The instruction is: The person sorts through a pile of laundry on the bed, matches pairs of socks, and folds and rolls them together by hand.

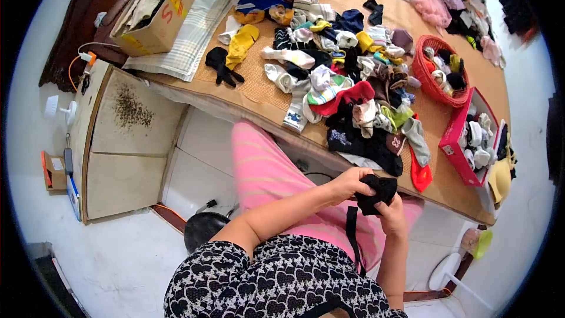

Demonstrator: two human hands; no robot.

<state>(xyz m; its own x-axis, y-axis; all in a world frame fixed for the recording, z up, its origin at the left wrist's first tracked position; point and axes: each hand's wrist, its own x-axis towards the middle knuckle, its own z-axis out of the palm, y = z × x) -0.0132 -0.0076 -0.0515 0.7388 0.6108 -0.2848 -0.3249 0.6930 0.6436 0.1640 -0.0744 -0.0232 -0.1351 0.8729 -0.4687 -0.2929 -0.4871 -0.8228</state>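
My left hand [351, 184] grips the left side of a bunched black sock [376, 193], thumb on top. My right hand [393, 217] pinches the same sock from its lower right edge. Both hands are held over my lap, just off the front edge of the mat-covered surface [453, 203]. Right beyond them lies a heap of mixed socks [329, 76] in many colours. Closest to my hands in it are several dark garments [376, 152], a red sock [420, 175] and a grey sock [416, 141].
A red woven basket [421, 76] and a pink box [456, 141], both holding socks, stand at the right. Yellow [241, 46] and black socks [220, 65] lie apart at the left. Behind are a cardboard box [165, 23] and pink clothing [429, 6]. A wooden cabinet [129, 141] stands left.
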